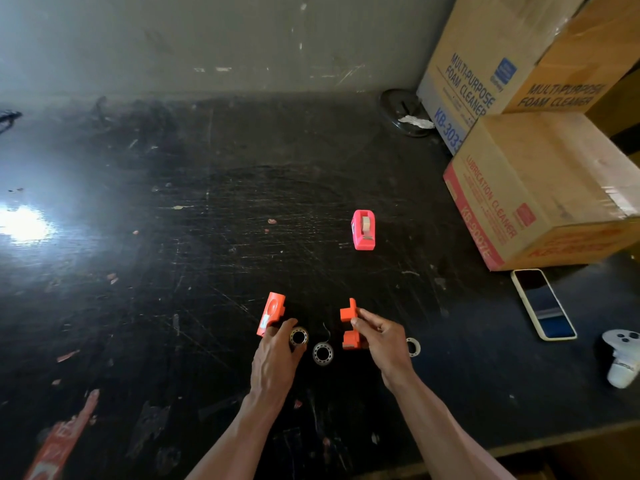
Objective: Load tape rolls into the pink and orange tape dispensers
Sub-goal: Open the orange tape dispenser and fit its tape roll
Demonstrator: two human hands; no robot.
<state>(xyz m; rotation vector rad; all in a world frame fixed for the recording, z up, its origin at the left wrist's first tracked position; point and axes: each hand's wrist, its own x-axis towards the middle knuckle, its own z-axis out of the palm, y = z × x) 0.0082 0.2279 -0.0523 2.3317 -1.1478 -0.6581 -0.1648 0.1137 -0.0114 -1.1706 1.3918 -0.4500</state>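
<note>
Orange plastic shows in two pieces near the table's front edge: we hold one half of the orange tape dispenser [350,325] in our right hand [381,341], fingers pinched closed on it, while the other half [272,313] leans under the fingertips of our left hand [277,358]. That left hand also grips a clear tape roll [299,336] between thumb and fingers. A second tape roll [323,353] lies flat on the table between our hands, touching neither. A third ring [413,347] peeks out just beside our right wrist, partly hidden.

Farther back, well apart from our hands, the pink tape dispenser [363,230] stands upright with a roll already in it.

Around all this is the scratched black table [207,237]. At the right lie a phone [543,304] and a white controller [621,358], with stacked cardboard boxes [540,181] behind them against the wall.
</note>
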